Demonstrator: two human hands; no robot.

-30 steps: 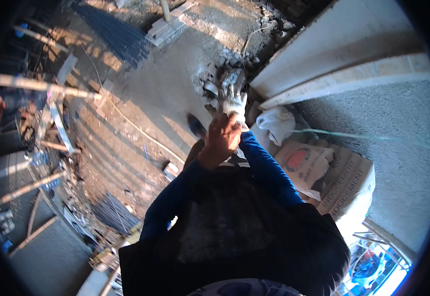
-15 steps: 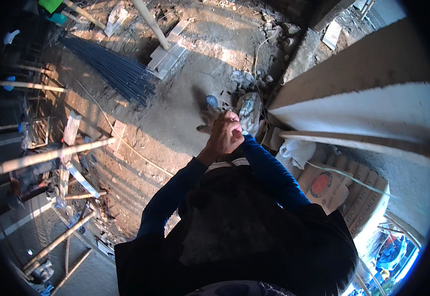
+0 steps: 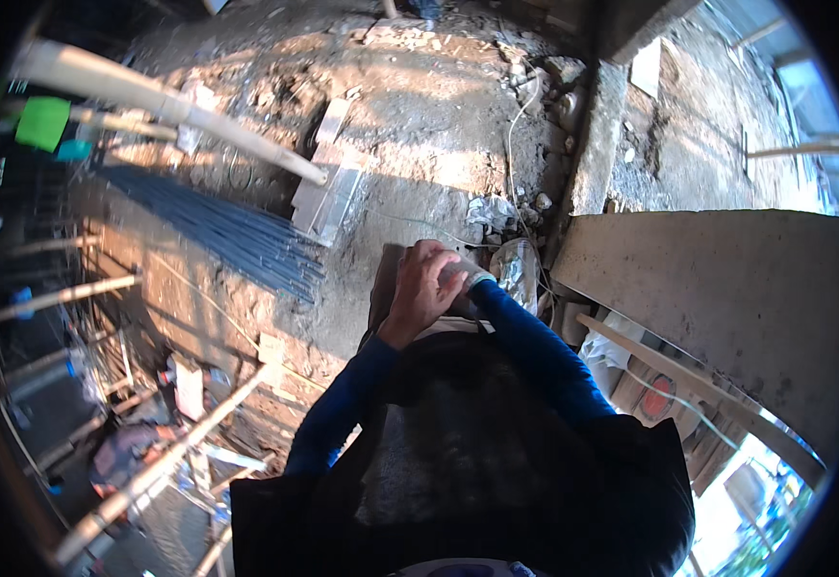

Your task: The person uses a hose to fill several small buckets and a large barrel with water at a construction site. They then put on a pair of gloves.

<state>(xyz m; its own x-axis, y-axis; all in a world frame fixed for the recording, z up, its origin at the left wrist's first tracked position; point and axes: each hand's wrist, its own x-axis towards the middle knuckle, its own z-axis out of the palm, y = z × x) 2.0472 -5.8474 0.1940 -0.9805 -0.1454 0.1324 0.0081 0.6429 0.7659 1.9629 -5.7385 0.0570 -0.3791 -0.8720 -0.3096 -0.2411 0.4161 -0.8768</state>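
My left hand (image 3: 421,296) is in front of my body, its fingers curled and its thumb bent toward my right hand (image 3: 461,273). The two hands meet or overlap; whether anything small lies between them cannot be made out. Most of my right hand is hidden behind the left, and its fingers do not show. A pale band (image 3: 480,280) circles the right wrist at the end of the blue sleeve (image 3: 530,337). Another blue sleeve (image 3: 338,409) covers my left forearm.
Dark steel rods (image 3: 217,226) lie bundled on the dirt floor, beside grey boards (image 3: 328,202). A bamboo pole (image 3: 174,101) slants across the upper left. More bamboo (image 3: 160,466) stands lower left. Rubble (image 3: 559,87) lines a low wall. At right is a concrete slab (image 3: 718,288) above stacked sacks (image 3: 660,396).
The view has shifted, and more ground beyond the slab shows at upper right. My left fingers have spread a little from their tighter clasp, while both hands remain together.
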